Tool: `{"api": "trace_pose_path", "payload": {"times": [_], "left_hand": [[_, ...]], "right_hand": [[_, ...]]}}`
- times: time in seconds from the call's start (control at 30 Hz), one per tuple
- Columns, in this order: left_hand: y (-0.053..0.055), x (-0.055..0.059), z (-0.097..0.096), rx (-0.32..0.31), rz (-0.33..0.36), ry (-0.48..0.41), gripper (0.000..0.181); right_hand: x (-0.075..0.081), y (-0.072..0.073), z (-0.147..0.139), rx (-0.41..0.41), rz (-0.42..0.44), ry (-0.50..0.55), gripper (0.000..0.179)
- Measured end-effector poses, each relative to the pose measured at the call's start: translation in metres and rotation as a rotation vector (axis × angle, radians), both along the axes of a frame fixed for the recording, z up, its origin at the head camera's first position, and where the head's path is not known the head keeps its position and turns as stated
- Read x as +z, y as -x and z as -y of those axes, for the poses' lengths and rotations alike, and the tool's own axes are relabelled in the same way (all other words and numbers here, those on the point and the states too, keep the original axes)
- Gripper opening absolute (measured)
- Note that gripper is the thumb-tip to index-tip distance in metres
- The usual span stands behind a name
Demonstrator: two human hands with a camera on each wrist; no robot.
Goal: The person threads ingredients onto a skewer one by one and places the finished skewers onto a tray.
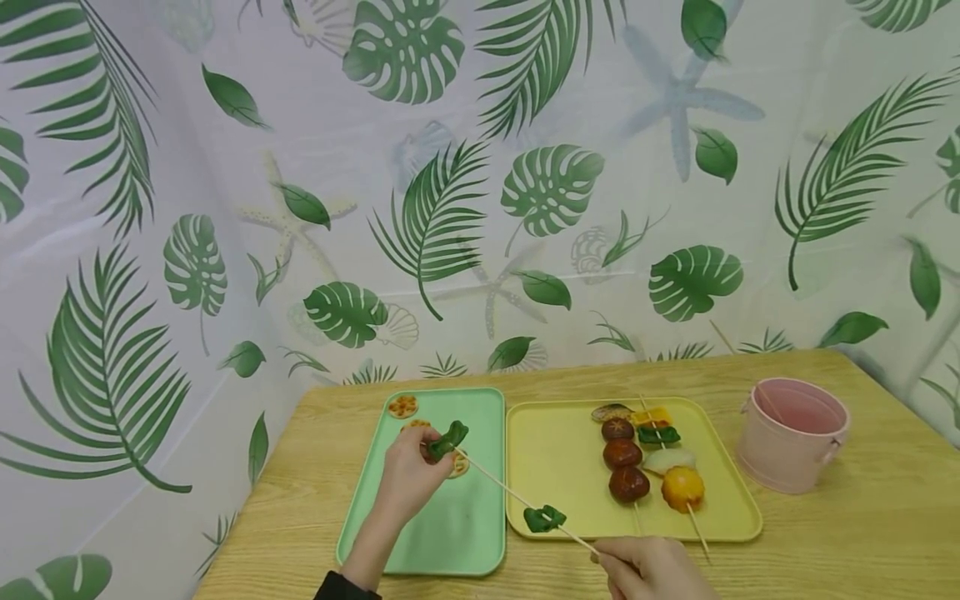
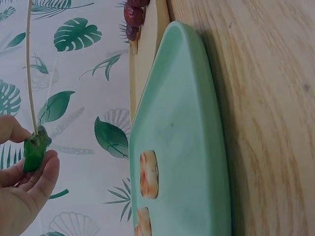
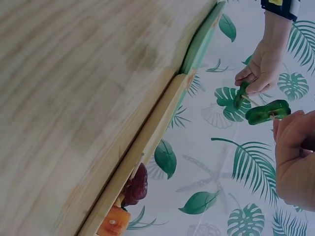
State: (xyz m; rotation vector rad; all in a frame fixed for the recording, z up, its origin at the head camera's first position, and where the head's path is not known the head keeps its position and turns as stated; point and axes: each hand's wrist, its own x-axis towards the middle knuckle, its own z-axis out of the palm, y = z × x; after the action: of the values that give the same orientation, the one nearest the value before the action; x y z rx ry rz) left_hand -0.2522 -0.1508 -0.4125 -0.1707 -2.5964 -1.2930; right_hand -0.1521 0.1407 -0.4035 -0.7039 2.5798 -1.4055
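Note:
My left hand (image 1: 405, 479) is raised over the green tray (image 1: 442, 546) and pinches a dark green pepper piece (image 1: 453, 437) between thumb and fingers. Into that piece runs the far end of a thin wooden skewer (image 1: 495, 481). Lower on the same stick sits a second green pepper piece (image 1: 545, 518). Near the bottom edge of the head view my right hand (image 1: 651, 568) grips the skewer's near end, with thumb and forefinger on the stick. Round tan slices with holes, one slice (image 1: 402, 406) at the far corner, lie on the green tray, partly hidden by the left hand.
A yellow tray (image 1: 555, 433) adjoins the green one. On it lie a skewer of shiny brown pieces (image 1: 622, 454) and a mixed skewer with a yellow round piece (image 1: 682, 487). Farther right stands a pink bucket (image 1: 783, 467) with a stick inside. A leaf-patterned cloth hangs behind the table.

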Motion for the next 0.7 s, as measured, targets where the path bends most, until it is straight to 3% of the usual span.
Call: {"api": "trace_pose_path", "payload": {"times": [0.1, 0.17, 0.23, 0.33, 0.37, 0.43, 0.57, 0.63, 0.7], "left_hand": [[0.001, -0.001, 0.002, 0.005, 0.067, -0.066, 0.026], [0.002, -0.001, 0.003, 0.004, 0.105, -0.093, 0.027], [0.003, -0.001, 0.003, -0.013, 0.123, -0.1, 0.027], [0.005, -0.001, 0.001, -0.041, 0.123, -0.087, 0.025], [0.005, -0.002, 0.001, -0.047, 0.121, -0.086, 0.024], [0.005, -0.003, -0.001, -0.047, 0.121, -0.084, 0.023], [0.004, -0.005, -0.001, -0.039, 0.123, -0.091, 0.023], [0.003, -0.005, -0.002, -0.037, 0.126, -0.094, 0.023], [0.002, -0.005, -0.002, -0.035, 0.124, -0.091, 0.023]], "right_hand": [[-0.003, -0.002, 0.001, -0.048, -0.096, -0.06, 0.014], [-0.006, -0.004, 0.004, -0.094, -0.227, -0.159, 0.01], [-0.01, -0.005, 0.006, -0.136, -0.426, -0.241, 0.005], [-0.015, -0.006, 0.01, -0.185, -0.729, -0.313, 0.015], [-0.016, -0.006, 0.011, -0.192, -0.812, -0.32, 0.004], [-0.016, -0.006, 0.011, -0.199, -0.938, -0.348, 0.027], [-0.013, -0.008, 0.013, -0.178, -0.984, -0.433, 0.081], [-0.013, -0.009, 0.014, -0.17, -0.952, -0.447, 0.076], [-0.014, -0.01, 0.016, -0.168, -0.86, -0.41, 0.051]]}}
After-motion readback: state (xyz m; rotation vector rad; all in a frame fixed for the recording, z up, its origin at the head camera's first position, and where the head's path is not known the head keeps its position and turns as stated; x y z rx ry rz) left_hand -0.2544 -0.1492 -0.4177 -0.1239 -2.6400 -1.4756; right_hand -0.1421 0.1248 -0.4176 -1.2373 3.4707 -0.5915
